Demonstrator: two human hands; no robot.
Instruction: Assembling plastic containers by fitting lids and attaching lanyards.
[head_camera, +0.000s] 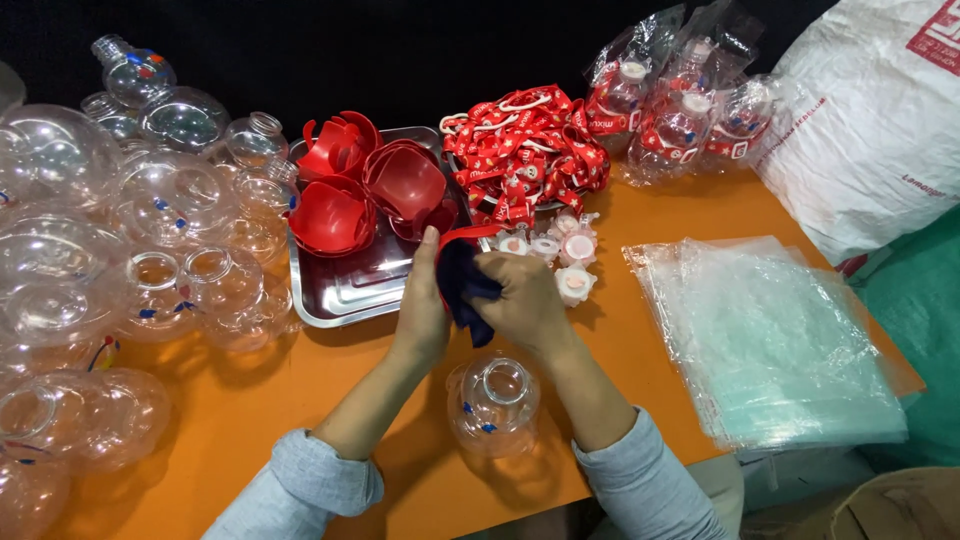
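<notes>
Closest to me, near the front edge of the orange tabletop (250, 400), stands a clear round plastic bottle with an open neck (493, 400), upright between my two forearms in their pale blue sleeves. Just above it my left hand (422, 305) is raised with its fingers straight and pressed together against a dark blue cloth (463, 285), while my right hand (527, 300) is curled tight around the same cloth from the other side. A red curved plastic piece (470, 233) peeks out at the top of the cloth between both hands; I cannot tell which fingers actually pinch it. Behind the hands sits a shiny rectangular steel tray (345, 290) toward the middle of the tabletop, carrying a stack of red plastic cup-shaped holders (370, 185). Along the left edge a large heap of clear round plastic bottles (120, 240) fills that side down to the front left corner. Just right of the hands lie several small white and pink caps (565, 255), and behind them, at the back edge, a pile of red printed straps (525, 145). Further right at the back are finished bottles wrapped in clear bags (680, 100). A flat stack of clear plastic bags (770, 340) lies near the right edge, well apart from the hands.
</notes>
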